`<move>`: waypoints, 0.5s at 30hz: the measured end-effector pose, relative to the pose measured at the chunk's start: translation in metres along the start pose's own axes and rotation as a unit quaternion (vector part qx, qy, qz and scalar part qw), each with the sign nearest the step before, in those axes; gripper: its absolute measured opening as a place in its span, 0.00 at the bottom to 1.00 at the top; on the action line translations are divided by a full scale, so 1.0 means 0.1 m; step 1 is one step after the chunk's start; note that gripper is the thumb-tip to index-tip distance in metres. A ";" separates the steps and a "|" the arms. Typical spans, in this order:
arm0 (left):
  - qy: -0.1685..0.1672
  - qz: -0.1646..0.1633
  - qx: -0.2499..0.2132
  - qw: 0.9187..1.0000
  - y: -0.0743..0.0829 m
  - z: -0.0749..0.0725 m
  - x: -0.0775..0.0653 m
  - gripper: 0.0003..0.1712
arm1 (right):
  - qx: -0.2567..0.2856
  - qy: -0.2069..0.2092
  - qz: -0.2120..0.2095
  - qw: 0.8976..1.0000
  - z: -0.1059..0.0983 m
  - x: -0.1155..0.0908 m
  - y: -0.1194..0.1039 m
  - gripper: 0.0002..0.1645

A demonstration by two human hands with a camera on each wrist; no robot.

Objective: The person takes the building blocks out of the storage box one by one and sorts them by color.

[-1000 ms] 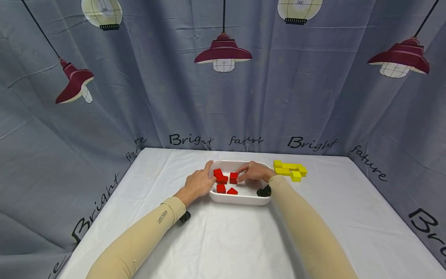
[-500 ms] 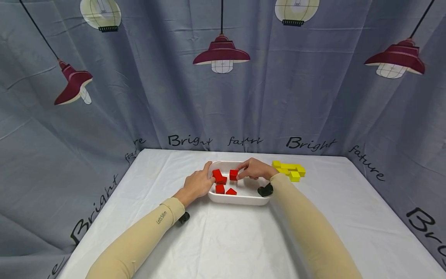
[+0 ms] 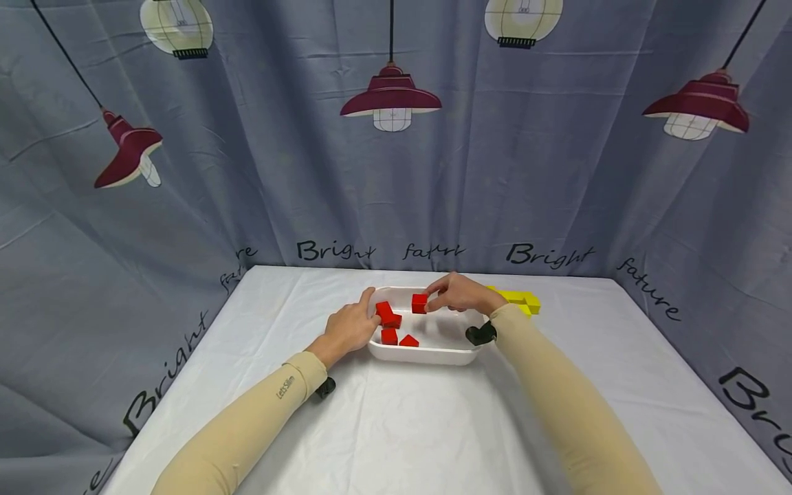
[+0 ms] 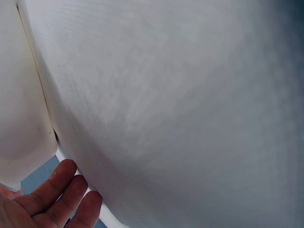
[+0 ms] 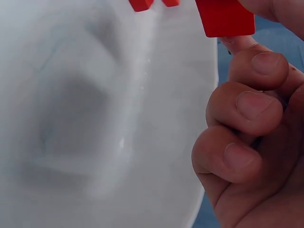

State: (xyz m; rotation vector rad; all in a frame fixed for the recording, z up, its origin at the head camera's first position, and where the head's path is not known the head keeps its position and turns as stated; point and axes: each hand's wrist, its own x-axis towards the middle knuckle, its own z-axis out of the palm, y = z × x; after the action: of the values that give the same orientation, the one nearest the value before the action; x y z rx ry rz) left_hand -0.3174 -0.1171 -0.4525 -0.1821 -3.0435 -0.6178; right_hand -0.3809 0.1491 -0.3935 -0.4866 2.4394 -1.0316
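My right hand pinches a red block between thumb and index finger over the far part of a white tray. In the right wrist view this red block has a flat square face, and the other fingers curl beside the tray's rim. At the tray's left end, my left hand holds the rim, thumb at the inner side. The left wrist view shows its fingers along the tray's outer wall. More red blocks lie in the left part of the tray, one with a pointed top.
Yellow blocks stand on the white-covered table right of the tray, partly hidden by the right hand and sleeve. A dark wrist camera overlaps the tray's right end. A grey-blue printed curtain rises behind the table.
My right hand has lifted the red block from the tray floor and moved it slightly up and away, toward the far rim. The left hand keeps its place at the tray; the view shifts slightly.
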 end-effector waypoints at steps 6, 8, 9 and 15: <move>-0.001 -0.003 0.002 1.000 0.00 0.01 -0.01 0.38 | 0.002 0.013 -0.010 1.000 -0.10 -0.19 -0.01 0.24; 0.002 -0.003 0.004 1.000 -0.01 0.01 -0.01 0.38 | 0.000 0.019 -0.013 1.000 -0.14 -0.26 0.00 0.24; 0.003 -0.003 0.005 1.000 -0.01 0.01 0.00 0.38 | -0.002 0.023 -0.013 1.000 -0.15 -0.29 0.00 0.24; 0.008 0.000 0.004 1.000 -0.01 0.01 0.01 0.38 | -0.018 0.042 -0.009 0.999 -0.25 -0.48 0.05 0.26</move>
State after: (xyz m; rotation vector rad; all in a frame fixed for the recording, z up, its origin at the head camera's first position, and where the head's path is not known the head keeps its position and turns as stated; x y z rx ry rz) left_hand -0.3186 -0.1176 -0.4541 -0.1771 -3.0304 -0.6037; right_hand -0.3544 0.1892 -0.3691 -0.4873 2.5355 -1.0374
